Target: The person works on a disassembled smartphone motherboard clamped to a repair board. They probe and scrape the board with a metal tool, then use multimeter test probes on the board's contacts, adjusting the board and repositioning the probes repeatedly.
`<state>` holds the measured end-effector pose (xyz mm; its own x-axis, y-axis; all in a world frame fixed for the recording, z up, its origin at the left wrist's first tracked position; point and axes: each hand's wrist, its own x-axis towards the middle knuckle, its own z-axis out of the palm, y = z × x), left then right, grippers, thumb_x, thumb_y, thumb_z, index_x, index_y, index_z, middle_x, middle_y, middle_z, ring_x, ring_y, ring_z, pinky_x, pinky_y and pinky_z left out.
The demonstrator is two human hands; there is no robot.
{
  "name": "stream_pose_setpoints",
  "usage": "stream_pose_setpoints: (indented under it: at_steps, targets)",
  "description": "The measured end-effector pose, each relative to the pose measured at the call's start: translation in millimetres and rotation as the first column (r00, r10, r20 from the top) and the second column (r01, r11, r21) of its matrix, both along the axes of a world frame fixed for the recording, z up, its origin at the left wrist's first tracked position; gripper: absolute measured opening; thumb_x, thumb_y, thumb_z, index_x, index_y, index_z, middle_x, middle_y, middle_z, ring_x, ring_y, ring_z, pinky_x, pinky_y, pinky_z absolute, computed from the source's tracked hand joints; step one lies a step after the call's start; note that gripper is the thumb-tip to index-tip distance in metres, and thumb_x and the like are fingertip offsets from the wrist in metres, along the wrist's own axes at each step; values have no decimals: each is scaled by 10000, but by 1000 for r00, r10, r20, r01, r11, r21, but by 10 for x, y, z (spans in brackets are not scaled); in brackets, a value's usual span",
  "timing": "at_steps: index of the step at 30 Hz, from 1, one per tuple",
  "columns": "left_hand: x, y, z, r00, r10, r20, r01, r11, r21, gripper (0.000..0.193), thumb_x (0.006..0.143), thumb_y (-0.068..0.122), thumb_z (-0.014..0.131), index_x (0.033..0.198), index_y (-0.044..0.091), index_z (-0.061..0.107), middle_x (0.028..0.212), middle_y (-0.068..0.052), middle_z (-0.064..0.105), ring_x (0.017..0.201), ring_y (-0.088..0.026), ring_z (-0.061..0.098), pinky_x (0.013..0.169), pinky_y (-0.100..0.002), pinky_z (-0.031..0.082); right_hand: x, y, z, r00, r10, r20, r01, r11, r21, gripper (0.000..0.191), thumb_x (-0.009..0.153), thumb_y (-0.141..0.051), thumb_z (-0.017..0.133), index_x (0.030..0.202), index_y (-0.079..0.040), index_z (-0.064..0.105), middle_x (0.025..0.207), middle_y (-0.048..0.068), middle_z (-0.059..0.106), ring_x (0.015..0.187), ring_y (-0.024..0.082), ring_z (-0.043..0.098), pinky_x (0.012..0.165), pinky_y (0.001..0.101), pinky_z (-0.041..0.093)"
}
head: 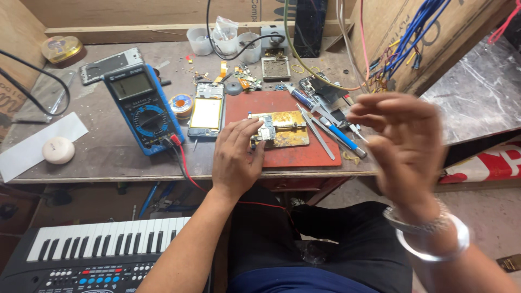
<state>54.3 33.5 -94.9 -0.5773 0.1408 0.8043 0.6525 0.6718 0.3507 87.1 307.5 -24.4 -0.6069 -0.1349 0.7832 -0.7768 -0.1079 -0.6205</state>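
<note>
at frame centre, the left hand presses fingers on a small circuit board clamped in a brass holder on a red mat. the right hand, blurred, hovers empty and half open at right. a careless press could likely shift or crack the board.

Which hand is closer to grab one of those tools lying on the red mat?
Probably the right hand: it is raised, empty and blurred just beside the tweezers on the red mat. The left hand rests on the circuit board.
</note>
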Motion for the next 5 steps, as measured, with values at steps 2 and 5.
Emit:
stream_pose_setpoints:
  at_steps: [2, 5]
  targets:
    - [-18, 2, -23, 1000, 4, -1, -4, 1000, -7, 403, 911, 90, 717, 1301, 64, 622, 1307, -106, 673, 1254, -324, 599, 1104, -443, 444, 117, 150, 186, 995, 91, 42, -91, 996, -18, 426, 1093, -265, 678, 1423, -78, 482, 1393, 157, 569, 1286, 250, 589, 1118, 435, 539]
    - [52, -324, -36, 999, 32, 12, -32, 999, -29, 410, 920, 105, 713, 1317, 81, 616, 1325, -97, 670, 1276, -316, 598, 1126, -445, 440, 121, 369, 454, 978, 181, 103, -175, 982, -69, 538, 1091, -382, 659, 1475, -67, 454, 1471, 168, 562, 1362, 282, 542, 1165, 459, 545]
